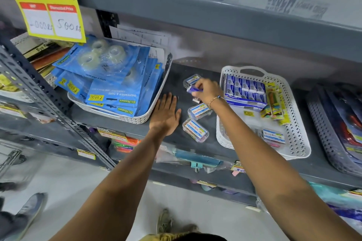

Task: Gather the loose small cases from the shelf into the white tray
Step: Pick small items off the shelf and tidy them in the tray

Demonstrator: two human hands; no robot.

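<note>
Three loose cases (195, 130) on the shelf (176, 76) between two trays, a fourth case (273, 136) in the right tray (299, 143).

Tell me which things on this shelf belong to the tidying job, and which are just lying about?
Part of the job:
- three small clear plastic cases on the shelf
- white perforated plastic tray
- right hand, closed on a small blue-and-clear item
- left hand, flat and empty

Lying about:
- blue tape-dispenser packs
- yellow price sign

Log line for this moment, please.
right hand: grasping case, shelf rear | left hand: flat, empty | loose cases: three | white tray: one case
</note>
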